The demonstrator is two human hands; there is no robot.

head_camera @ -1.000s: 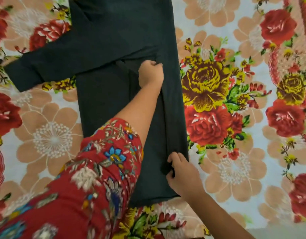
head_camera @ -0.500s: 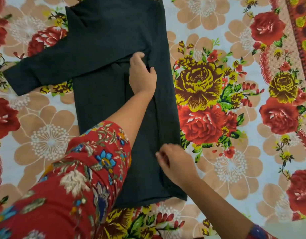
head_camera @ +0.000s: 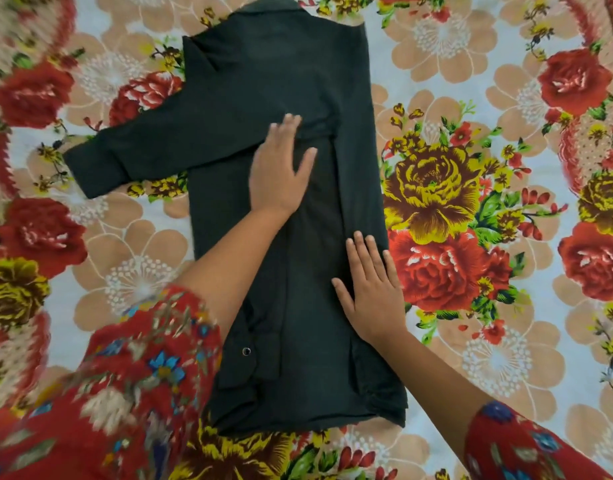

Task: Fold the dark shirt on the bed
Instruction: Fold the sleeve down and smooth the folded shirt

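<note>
Head view: both palms spread flat on the dark shirt (head_camera: 229, 109), lying lengthwise on the floral bed (head_camera: 506, 341). Left hand (head_camera: 277, 174) presses mid-body, right hand (head_camera: 372, 292) pins the folded right edge. Smooth outward firmly, then bring the outstretched sleeve (head_camera: 125, 157) across.

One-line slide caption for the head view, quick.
Left hand and right hand press flat on the half-folded dark shirt, one sleeve still spread across the floral bedsheet.
</note>
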